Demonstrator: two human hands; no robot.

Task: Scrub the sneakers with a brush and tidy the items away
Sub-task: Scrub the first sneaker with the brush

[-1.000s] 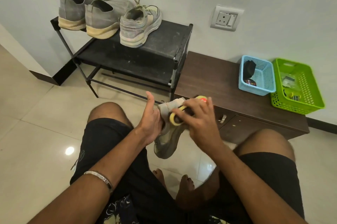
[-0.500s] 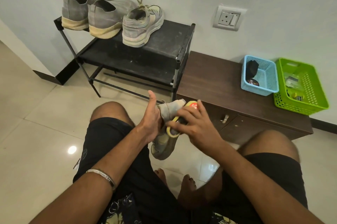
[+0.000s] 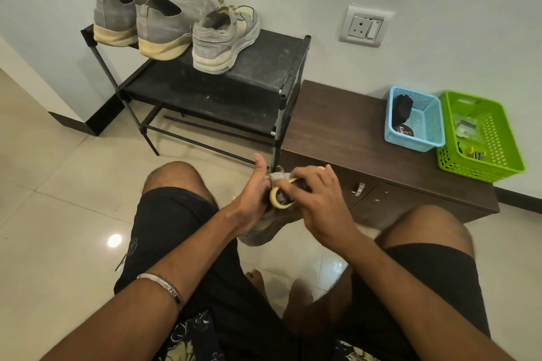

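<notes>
Since the frame half a second ago, the right hand [image 3: 319, 208] and the brush [image 3: 283, 197] have slid back along the shoe, so that the yellow loop of the brush now lies close against the left hand [image 3: 249, 199]; the held sneaker [image 3: 272, 225] itself has kept its place between the knees.

Head view. The person sits with both forearms reaching forward. The left hand cups the near side of the held sneaker, thumb raised straight up, fingers [image 3: 264, 184] curled round the shoe's edge. The right hand lies over the brush, its fingers bent round the dark body and pressing it onto the upper; only the yellow-rimmed end of the brush shows, the rest is hidden under the hand. The sneaker points toe-down toward the floor, its grey sole visible below the hands. A metal bracelet [image 3: 164, 284] sits on the left forearm.

Behind, a black shoe rack [image 3: 264, 73] stands against the wall. On its top shelf rest two grey high-top shoes [image 3: 140, 20], side by side at the left, and a grey lace-up sneaker [image 3: 223, 37] just beside them, heels toward the camera. To the right of the rack is a low brown worktop [image 3: 337, 126] with drawers. It carries a blue basket [image 3: 434, 137] holding dark items, touching a green basket [image 3: 510, 161] with small items too blurred to identify. A wall socket [image 3: 363, 26] is mounted above the worktop.
</notes>
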